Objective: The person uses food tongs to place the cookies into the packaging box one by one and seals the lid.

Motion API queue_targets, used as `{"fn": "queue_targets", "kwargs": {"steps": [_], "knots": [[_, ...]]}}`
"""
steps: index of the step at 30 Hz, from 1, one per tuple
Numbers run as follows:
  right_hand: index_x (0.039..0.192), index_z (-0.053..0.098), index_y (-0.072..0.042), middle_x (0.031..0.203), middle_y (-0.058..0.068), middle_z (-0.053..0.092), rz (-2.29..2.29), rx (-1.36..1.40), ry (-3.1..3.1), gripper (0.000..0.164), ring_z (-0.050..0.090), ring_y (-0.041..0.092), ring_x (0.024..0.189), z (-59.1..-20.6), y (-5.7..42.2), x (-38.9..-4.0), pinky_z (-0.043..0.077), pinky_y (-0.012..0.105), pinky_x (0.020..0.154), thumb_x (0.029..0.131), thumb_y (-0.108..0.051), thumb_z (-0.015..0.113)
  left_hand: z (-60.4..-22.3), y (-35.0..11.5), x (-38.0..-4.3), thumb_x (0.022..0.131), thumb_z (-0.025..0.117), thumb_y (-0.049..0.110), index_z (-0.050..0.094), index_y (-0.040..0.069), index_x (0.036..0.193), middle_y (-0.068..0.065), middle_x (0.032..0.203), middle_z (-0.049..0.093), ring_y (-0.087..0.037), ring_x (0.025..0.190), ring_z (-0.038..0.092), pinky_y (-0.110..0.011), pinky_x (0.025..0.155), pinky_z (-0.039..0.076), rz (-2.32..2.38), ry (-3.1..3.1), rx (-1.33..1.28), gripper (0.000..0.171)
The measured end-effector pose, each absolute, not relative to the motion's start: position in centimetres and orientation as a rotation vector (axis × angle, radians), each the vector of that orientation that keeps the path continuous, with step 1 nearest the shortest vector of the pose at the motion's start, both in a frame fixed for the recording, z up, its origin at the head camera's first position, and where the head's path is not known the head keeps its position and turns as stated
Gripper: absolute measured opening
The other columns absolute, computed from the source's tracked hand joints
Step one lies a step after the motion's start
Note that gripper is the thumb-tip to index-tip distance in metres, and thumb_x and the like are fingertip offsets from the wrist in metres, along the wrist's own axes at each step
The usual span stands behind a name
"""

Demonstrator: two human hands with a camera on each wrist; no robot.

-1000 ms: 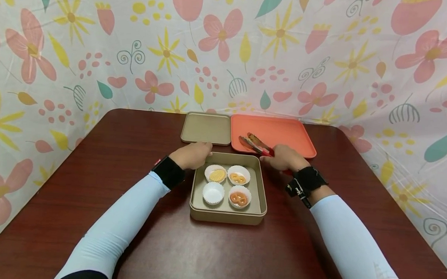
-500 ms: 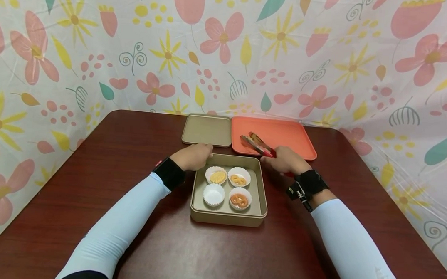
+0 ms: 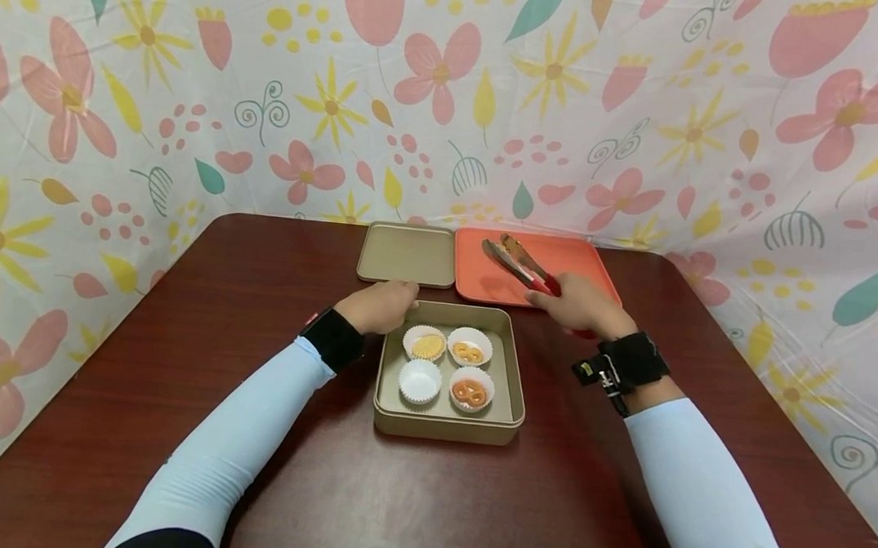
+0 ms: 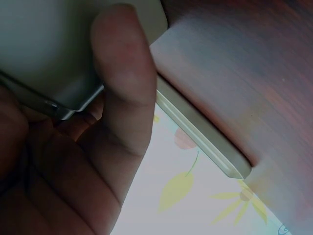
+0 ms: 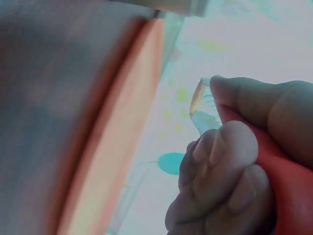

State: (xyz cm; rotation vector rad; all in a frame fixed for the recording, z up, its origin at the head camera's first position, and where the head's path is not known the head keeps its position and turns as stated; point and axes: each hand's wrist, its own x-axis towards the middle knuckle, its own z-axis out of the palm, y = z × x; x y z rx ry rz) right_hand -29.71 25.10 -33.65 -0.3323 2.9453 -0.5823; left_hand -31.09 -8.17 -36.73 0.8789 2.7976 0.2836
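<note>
A gold-beige square tin (image 3: 508, 375) stands mid-table with several white paper cups inside. A round yellow cookie (image 3: 428, 345) lies in the back-left cup, small pretzels (image 3: 468, 354) in the back-right one and a browner pretzel (image 3: 470, 392) at front right; the front-left cup (image 3: 419, 383) shows bare white. My left hand (image 3: 379, 306) grips the tin's far-left corner, its thumb along the wall in the left wrist view. My right hand (image 3: 579, 303) holds red-handled metal tongs (image 3: 516, 263) above the tray. An orange-brown patch shows at their tips; I cannot tell whether it is food.
Behind the tin lie a flat beige lid (image 3: 407, 255) and, touching its right side, an orange tray (image 3: 582, 268). A flower-printed cloth (image 3: 430, 143) hangs along the table's back edge. The dark wooden table (image 3: 291, 464) surrounds the tin.
My right hand has moved right and a little up with the tongs, whose tips now show higher over the orange tray. The left hand and the tin stay in place.
</note>
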Motion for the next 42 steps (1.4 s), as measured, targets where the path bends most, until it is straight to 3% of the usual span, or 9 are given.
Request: {"fn": "queue_targets", "kwargs": {"steps": [7,18,37,42], "knots": [[0.08,0.054,-0.006,0.058,0.006,0.054,-0.595,-0.393,2.961,0.05,0.052,0.023,0.051,-31.8,24.6,-28.0,0.039,0.036,0.054,0.103,-0.051,0.057,-36.7,-8.3,-31.2,0.11,0.043,0.013,0.054,0.0,0.118,-0.015,0.111,0.062,-0.024,0.104,0.061,-0.037,0.09,0.049,0.29,2.792,0.886,0.018],[0.08,0.051,-0.008,0.058,0.002,0.042,-0.583,-0.482,2.968,0.053,0.043,0.02,0.049,-29.3,23.6,-24.1,0.038,0.034,0.05,0.101,-0.057,0.057,-36.7,-8.2,-31.2,0.109,0.046,0.01,0.055,0.0,0.119,-0.015,0.116,0.063,-0.024,0.108,0.061,-0.036,0.092,0.049,0.29,2.797,0.878,0.017],[0.084,0.053,-0.014,0.066,-0.002,0.048,-0.474,-0.729,2.963,0.035,0.045,0.011,0.056,-27.1,21.2,-17.0,0.042,0.031,0.06,0.098,-0.042,0.07,-36.8,-8.0,-31.3,0.108,0.046,0.007,0.054,-0.002,0.129,-0.017,0.123,0.063,-0.027,0.115,0.062,-0.038,0.094,0.05,0.311,2.794,0.857,0.024],[0.09,0.054,-0.015,0.068,-0.003,0.05,-0.442,-0.734,2.948,0.035,0.048,0.01,0.054,-27.1,20.7,-15.9,0.044,0.029,0.056,0.097,-0.046,0.07,-36.8,-8.0,-31.1,0.106,0.048,0.005,0.054,-0.002,0.13,-0.017,0.123,0.064,-0.027,0.115,0.062,-0.038,0.094,0.051,0.318,2.801,0.829,0.025]]}}
